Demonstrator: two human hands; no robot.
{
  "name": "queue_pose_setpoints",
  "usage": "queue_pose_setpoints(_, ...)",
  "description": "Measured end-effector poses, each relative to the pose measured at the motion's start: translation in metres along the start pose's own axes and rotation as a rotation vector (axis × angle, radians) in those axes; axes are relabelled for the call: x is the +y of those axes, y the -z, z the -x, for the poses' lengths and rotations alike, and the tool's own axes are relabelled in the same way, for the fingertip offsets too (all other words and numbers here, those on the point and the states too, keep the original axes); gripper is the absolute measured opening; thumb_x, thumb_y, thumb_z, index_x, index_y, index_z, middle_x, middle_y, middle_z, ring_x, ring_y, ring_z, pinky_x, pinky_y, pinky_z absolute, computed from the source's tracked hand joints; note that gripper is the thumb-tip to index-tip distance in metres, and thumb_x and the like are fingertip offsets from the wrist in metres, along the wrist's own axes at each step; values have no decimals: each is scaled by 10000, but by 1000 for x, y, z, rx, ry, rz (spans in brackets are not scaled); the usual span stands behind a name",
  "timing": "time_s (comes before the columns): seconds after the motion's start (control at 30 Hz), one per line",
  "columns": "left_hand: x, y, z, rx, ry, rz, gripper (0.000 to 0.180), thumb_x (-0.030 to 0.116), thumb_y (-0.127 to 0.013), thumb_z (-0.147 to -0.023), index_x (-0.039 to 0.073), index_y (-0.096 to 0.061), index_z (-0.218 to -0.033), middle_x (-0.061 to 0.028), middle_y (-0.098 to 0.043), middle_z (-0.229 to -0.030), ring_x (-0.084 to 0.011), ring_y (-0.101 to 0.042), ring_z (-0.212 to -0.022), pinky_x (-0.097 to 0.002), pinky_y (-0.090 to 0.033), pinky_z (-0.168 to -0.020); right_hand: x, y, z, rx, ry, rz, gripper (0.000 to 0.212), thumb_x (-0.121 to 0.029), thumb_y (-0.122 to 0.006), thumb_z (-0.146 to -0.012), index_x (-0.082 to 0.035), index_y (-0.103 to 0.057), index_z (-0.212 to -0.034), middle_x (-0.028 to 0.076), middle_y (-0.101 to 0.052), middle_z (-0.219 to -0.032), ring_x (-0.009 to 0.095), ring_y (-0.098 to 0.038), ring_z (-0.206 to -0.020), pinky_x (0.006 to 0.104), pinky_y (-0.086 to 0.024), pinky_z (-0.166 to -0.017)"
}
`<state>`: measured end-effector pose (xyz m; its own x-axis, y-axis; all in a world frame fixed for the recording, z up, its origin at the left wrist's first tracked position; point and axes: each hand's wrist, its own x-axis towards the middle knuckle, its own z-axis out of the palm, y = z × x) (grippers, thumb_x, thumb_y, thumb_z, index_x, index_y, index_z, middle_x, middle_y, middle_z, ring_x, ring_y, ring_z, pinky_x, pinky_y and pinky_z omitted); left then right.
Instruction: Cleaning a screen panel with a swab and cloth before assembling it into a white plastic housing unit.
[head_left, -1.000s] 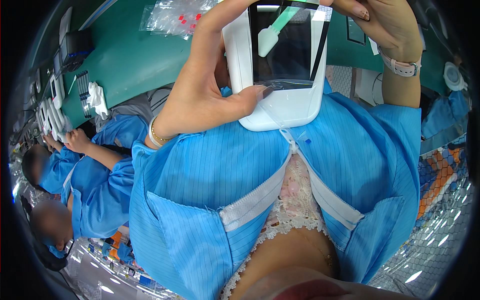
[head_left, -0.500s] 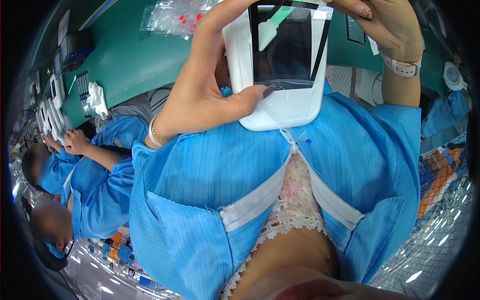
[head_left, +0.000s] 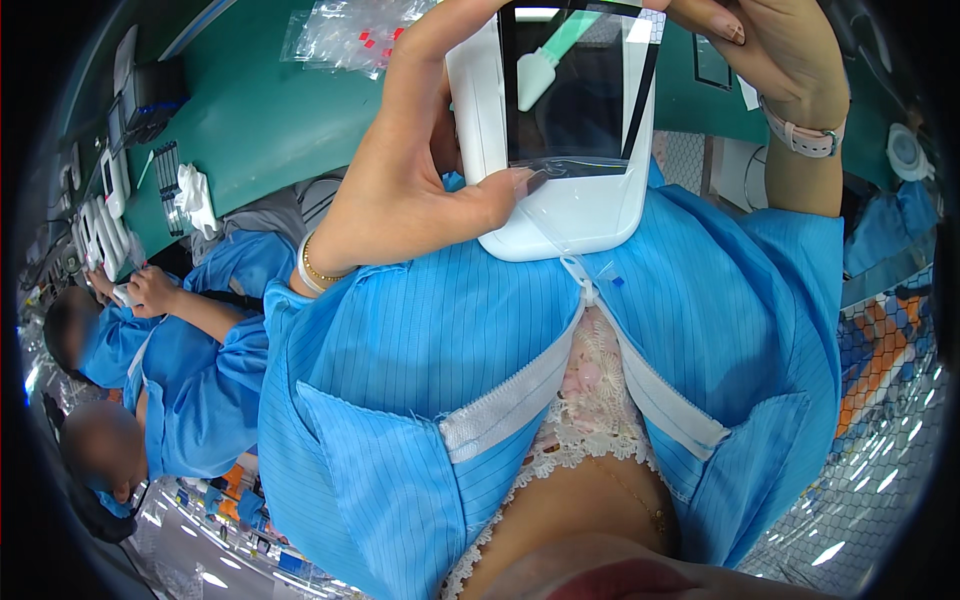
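My left hand [head_left: 430, 160] grips a white handheld device [head_left: 570, 225] with a dark, glossy screen [head_left: 580, 120], its thumb pressed near the screen's lower edge. Clear film [head_left: 545, 205] stands out wrinkled beneath that thumb. Over the screen shows a swab [head_left: 537, 75] with a white tip and green handle; whether it touches the glass or is a reflection, I cannot tell. My right hand [head_left: 770, 45], bent and closed, is by the device's upper right corner. Its fingertips are partly cut off by the picture's top edge, hiding what they hold.
Beyond the device lies a green worktop [head_left: 270, 120] with clear plastic bags [head_left: 355, 35] bearing red marks. To the left, white devices [head_left: 100, 235], a crumpled white cloth [head_left: 195, 198] and black strips [head_left: 168, 185] lie near two co-workers in blue [head_left: 205, 400].
The swab's tip has shifted slightly down across the screen, and my right wrist has moved a little to the right. My left hand keeps its hold. A co-worker's hands at left moved slightly.
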<state>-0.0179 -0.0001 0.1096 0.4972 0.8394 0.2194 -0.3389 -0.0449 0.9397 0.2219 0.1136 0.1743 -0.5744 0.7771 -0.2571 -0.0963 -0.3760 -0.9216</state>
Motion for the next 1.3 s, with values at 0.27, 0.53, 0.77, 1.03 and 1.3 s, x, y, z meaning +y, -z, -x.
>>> queue_pose_setpoints(0.27, 12, -7, -2, 66, 93, 2, 985, -124, -644, -712, 118, -89, -1489, -172, -259, -1453, -255, -366, -1326, -339, -324, -1045, -2, -2, 0, 81, 37, 34, 185, -69, -571, -923, 100, -644, -918, 187, -679, -722, 45, -402, -378, 150, -299, -352)
queue_pose_setpoints(0.53, 1, 1, 0, 15, 13, 1, 985, -125, -644, -710, 108, -87, -1489, -165, -283, -1439, -244, -366, -1323, -339, -326, -1043, 0, -3, 1, 42, 42, 116, 187, -73, -577, -922, 100, -645, -918, 185, -678, -711, 45, -429, -389, 146, -304, -353)
queue_pose_setpoints(0.77, 13, -4, 1, 68, 103, -33, 985, -123, -650, -707, 99, -93, -1488, -158, -265, -1440, -240, -368, -1318, -334, -330, -1037, 2, -7, -3, 42, 33, 2, 177, -65, -572, -924, 98, -643, -916, 183, -677, -711, 42, -419, -384, 139, -295, -348)
queue_pose_setpoints(1.03, 6, 0, 3, 29, 27, -47, 987, -122, -658, -700, 90, -99, -1486, -151, -245, -1438, -242, -369, -1316, -326, -320, -1042, 1, -5, -2, 105, 58, 55, 171, -66, -574, -921, 90, -642, -909, 169, -679, -722, 35, -411, -386, 142, -286, -350)
queue_pose_setpoints(1.3, 5, 0, 2, 20, 9, -42, 982, -122, -652, -703, 79, -96, -1487, -153, -256, -1438, -239, -361, -1322, -323, -314, -1046, 1, -2, 0, 68, 40, 11, 181, -70, -573, -923, 100, -635, -915, 178, -676, -718, 38, -417, -388, 141, -296, -353)
